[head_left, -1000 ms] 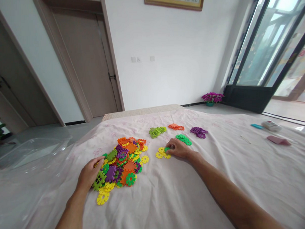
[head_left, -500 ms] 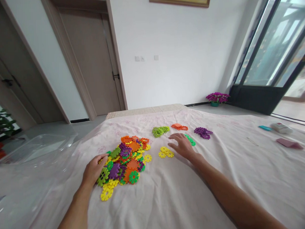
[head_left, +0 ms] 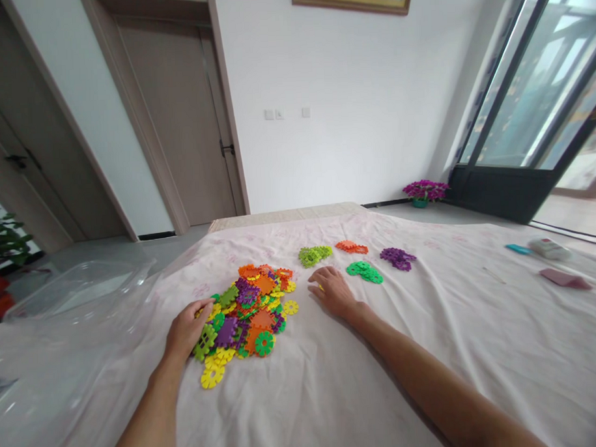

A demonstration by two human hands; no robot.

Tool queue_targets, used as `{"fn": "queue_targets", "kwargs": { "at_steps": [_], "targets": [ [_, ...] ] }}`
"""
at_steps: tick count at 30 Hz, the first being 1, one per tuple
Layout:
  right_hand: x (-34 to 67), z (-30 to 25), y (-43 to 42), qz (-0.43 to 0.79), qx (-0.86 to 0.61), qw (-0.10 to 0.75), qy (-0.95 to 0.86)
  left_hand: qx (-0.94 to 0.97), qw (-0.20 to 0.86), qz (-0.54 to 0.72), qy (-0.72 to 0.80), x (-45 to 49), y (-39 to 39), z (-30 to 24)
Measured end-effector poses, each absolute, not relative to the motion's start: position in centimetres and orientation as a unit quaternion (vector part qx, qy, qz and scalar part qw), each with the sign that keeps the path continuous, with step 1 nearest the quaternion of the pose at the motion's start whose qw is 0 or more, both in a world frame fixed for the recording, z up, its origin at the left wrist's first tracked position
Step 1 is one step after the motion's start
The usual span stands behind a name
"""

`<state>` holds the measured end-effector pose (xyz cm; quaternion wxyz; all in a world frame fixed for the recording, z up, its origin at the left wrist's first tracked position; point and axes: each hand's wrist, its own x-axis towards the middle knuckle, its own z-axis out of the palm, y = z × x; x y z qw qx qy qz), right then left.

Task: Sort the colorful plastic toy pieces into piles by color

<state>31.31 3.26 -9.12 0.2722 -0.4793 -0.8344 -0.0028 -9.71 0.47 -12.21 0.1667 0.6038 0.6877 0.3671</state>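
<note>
A mixed pile of colourful plastic snap-together pieces (head_left: 249,307) lies on the pale pink sheet (head_left: 333,379). My left hand (head_left: 187,328) rests on the pile's left edge, fingers curled down among yellow and green pieces. My right hand (head_left: 332,289) lies flat, fingers stretched out, over a small group of yellow pieces; only a sliver of yellow (head_left: 321,288) shows. Beyond it lie sorted groups: light green (head_left: 315,254), orange (head_left: 351,247), green (head_left: 364,271) and purple (head_left: 397,258).
A clear plastic box (head_left: 75,290) stands at the left edge of the bed. A teal item (head_left: 516,248), a white box (head_left: 548,248) and a maroon item (head_left: 558,278) lie far right. A flower pot (head_left: 422,191) stands on the floor by the glass doors.
My right hand moved left from the green group and came down flat on the yellow pieces, hiding them. The green group now shows fully. My left hand stayed at the pile.
</note>
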Motion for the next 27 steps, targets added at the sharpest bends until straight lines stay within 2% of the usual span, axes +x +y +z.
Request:
{"fn": "queue_targets", "kwargs": {
  "at_steps": [4,8,15,22,27],
  "targets": [
    [27.9,-9.3,1.2,0.017,-0.422,0.261,-0.868,0.605,0.168,0.367,0.686,-9.7,0.5,-12.2],
    [26.3,-9.4,0.4,0.036,-0.438,0.24,-0.866,0.603,0.168,0.365,0.689,-9.7,0.6,-12.3],
    [28.0,-9.5,1.2,0.067,-0.514,0.324,-0.791,0.601,0.152,0.361,0.696,-9.7,0.8,-12.5],
    [31.9,-9.2,2.6,-0.05,-0.641,0.362,-0.675,0.602,0.15,0.357,0.699,-9.8,0.9,-12.7],
    [30.7,-9.1,2.1,-0.086,-0.6,0.322,-0.727,0.601,0.145,0.35,0.704,-9.7,0.9,-12.4]
  ]
}}
